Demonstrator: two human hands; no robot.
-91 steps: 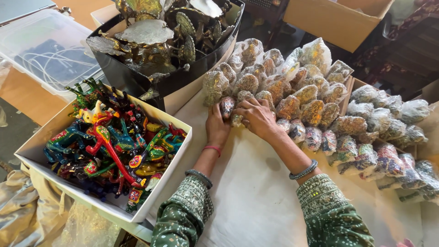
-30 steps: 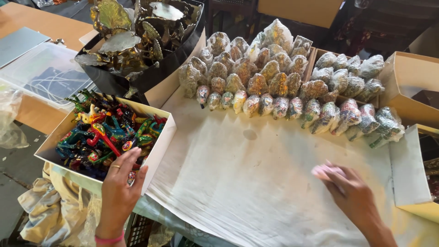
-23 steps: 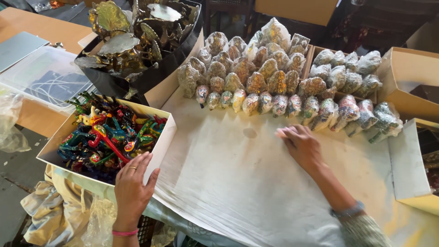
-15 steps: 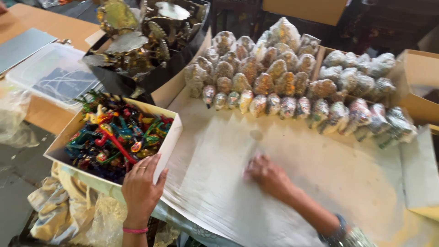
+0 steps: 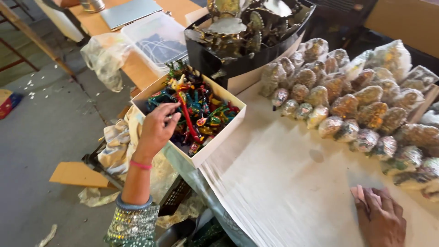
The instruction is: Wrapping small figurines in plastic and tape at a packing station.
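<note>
My left hand (image 5: 158, 126) reaches over the near edge of a white cardboard box (image 5: 215, 142) filled with colourful small figurines (image 5: 196, 114); its fingers curl over the pile, and I cannot tell whether it grips one. My right hand (image 5: 382, 222) lies flat, palm down, on the pale cloth-covered table (image 5: 283, 183) at the lower right, with a bit of pink material under its fingers. Rows of small ornaments wrapped in clear plastic (image 5: 361, 105) lie beyond it along the table's far side.
A black tray of metallic shell-like pieces (image 5: 247, 32) stands behind the white box. A clear plastic container (image 5: 157, 41) and a crumpled plastic bag (image 5: 107, 57) sit on a wooden table at left. Cardboard boxes stand at the far right. Grey floor with scraps lies to the left.
My left hand has risen from the box's outer edge and reached in over the figurines. My right hand has slid back across the cloth to the lower right. The view swung left.
</note>
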